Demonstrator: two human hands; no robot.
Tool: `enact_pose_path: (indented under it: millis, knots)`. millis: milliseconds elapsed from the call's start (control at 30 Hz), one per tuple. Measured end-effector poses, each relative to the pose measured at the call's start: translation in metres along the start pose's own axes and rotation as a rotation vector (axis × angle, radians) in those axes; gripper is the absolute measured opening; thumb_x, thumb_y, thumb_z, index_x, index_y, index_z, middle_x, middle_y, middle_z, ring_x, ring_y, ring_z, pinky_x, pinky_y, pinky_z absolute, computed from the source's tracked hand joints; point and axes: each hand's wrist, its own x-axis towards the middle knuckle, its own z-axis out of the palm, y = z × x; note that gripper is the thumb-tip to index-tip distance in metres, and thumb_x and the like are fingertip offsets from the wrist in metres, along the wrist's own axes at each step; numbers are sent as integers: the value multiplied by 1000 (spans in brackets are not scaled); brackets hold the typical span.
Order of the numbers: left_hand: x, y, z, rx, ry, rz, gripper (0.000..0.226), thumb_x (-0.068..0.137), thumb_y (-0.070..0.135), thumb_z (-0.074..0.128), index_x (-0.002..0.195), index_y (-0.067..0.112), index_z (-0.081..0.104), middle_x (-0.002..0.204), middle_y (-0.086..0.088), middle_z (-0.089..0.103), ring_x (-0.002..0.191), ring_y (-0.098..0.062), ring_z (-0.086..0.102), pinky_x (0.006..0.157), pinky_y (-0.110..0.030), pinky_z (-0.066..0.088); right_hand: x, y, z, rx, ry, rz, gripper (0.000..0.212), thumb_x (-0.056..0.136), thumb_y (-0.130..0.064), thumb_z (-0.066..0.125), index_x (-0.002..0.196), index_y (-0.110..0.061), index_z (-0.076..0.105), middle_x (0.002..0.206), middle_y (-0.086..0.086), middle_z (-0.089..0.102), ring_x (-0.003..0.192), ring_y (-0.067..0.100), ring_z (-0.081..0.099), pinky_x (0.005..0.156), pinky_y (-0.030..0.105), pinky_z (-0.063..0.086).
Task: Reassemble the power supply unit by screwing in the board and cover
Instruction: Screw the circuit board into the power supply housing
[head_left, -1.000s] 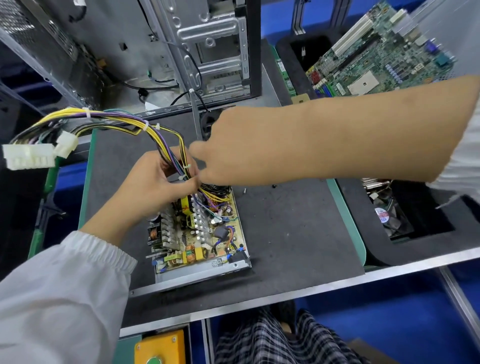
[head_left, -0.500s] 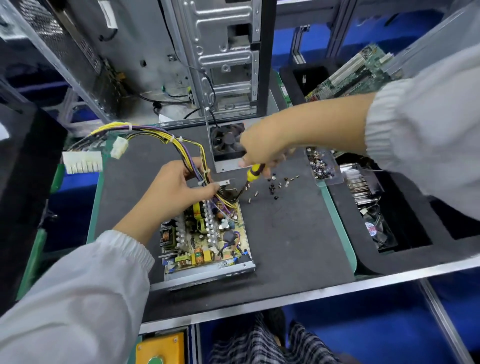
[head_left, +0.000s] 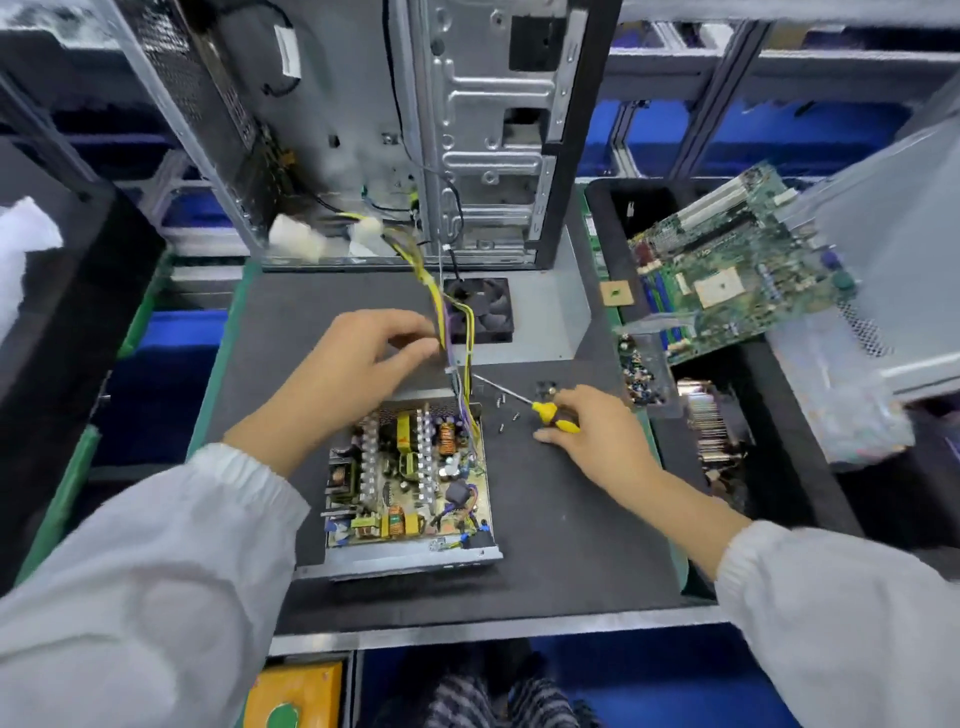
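The open power supply case (head_left: 410, 558) lies on the black mat with its circuit board (head_left: 410, 478) inside. A yellow and purple cable bundle (head_left: 441, 317) rises from the board's far right corner toward white connectors (head_left: 301, 241) at the tower case. My left hand (head_left: 363, 364) holds this bundle just behind the case. My right hand (head_left: 597, 436) rests on the mat to the right and grips the yellow-and-black handle of a screwdriver (head_left: 556, 415), its shaft pointing left at the bundle. Several loose screws (head_left: 502, 402) lie beside the shaft. The grey cover (head_left: 550, 322) with its fan (head_left: 483, 309) lies behind.
An opened computer tower (head_left: 467, 130) stands at the back of the mat. A black foam tray (head_left: 691, 478) on the right holds a green motherboard (head_left: 737, 270), a clear box of screws (head_left: 641, 374) and a heatsink (head_left: 717, 431). A yellow box (head_left: 296, 696) sits below the table's front edge.
My right hand came down toward me onto the mat with the screwdriver. My left hand swung the cable bundle from the left to the back, so the connectors now lie by the tower.
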Motion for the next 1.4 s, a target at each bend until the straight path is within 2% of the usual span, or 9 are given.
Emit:
enact_pose_path:
  millis: [133,267,367,467,733,867,1133,1267,1400]
  knots:
    - [9,11,1,79,-26,-63,15,95,24,62,103,18,74,90,6,71,88,-13,63,86,-33,51,2,3,8,5,23,-5,25,86,-33,67,93,-9,63,87,6,57,87,28,54,73,40,44]
    - [-18,3,-21,-83,238,-147,7,91,18,67,88,18,73,81,3,71,74,-8,61,72,-15,49,-8,-12,-22,307,245,-12,14,85,-22,70,80,-10,64,65,-5,53,64,9,48,58,18,37]
    - [-49,-10,-32,-324,192,-218,7,89,17,70,83,16,74,79,-6,70,69,-14,59,67,-23,50,-22,-47,-51,382,376,-101,13,83,-25,71,76,-19,63,59,-5,54,57,6,45,52,12,33]
    - [-66,-19,-30,-549,55,-253,11,90,21,69,85,13,74,75,-8,69,62,-9,57,60,-21,49,-35,-103,-53,466,266,-259,11,81,-25,73,78,-31,65,71,-13,64,65,2,54,58,8,37]
    - [-77,-53,-29,-954,-38,-289,26,93,29,57,80,14,75,71,-1,69,59,-5,57,56,-14,46,-2,-192,-13,270,81,-510,30,79,-26,74,78,2,63,70,10,52,64,19,43,61,35,33]
    - [-77,-68,-30,-1256,-88,-368,19,85,23,61,81,18,79,74,-2,69,62,-4,60,60,-14,50,5,-199,-2,392,112,-461,22,78,-24,76,79,-3,69,73,1,46,64,9,42,61,24,31]
    - [-79,-70,-13,-1812,41,-454,26,82,13,55,84,11,80,68,1,64,56,-2,59,54,-10,50,9,-215,10,615,108,-380,14,74,-23,79,81,-11,75,73,8,51,64,6,45,60,18,32]
    - [-79,-69,-11,-1786,160,-454,23,83,14,57,80,11,80,66,3,63,56,-2,58,54,-9,49,5,-216,9,630,52,-345,21,74,-28,77,94,-22,76,77,14,52,69,22,51,62,31,38]
    - [-83,-71,-16,-1782,298,-485,17,79,17,65,75,10,79,68,1,66,58,-3,61,55,-11,51,3,-199,-10,367,114,-414,36,77,-51,66,103,-28,71,72,-5,52,64,6,49,60,22,38]
